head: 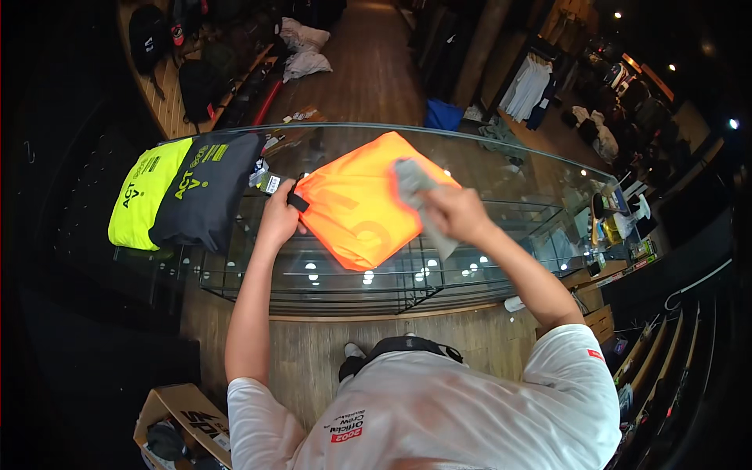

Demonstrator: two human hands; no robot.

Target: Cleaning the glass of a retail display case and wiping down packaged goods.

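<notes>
An orange fabric pouch (pixel 358 211) with a black tab at its left corner lies over the glass counter (pixel 282 258). My left hand (pixel 281 214) grips that corner beside the black tab. In my right hand (pixel 458 214) is a grey cloth (pixel 411 176), pressed against the pouch's right side; the hand is slightly blurred. Left of my left hand sit a dark grey bag (pixel 202 194) and a neon yellow bag (pixel 144 197), side by side, both bearing writing. A tag with a printed code (pixel 271 184) shows just behind my left hand.
Various small items crowd the counter's right end, near a wooden drawer (pixel 599 322). An open cardboard box (pixel 188 411) stands on the floor at my left. Beyond the counter are backpacks (pixel 147 35) on a wooden shelf, a blue bag (pixel 443 114) and hanging white shirts (pixel 527 88).
</notes>
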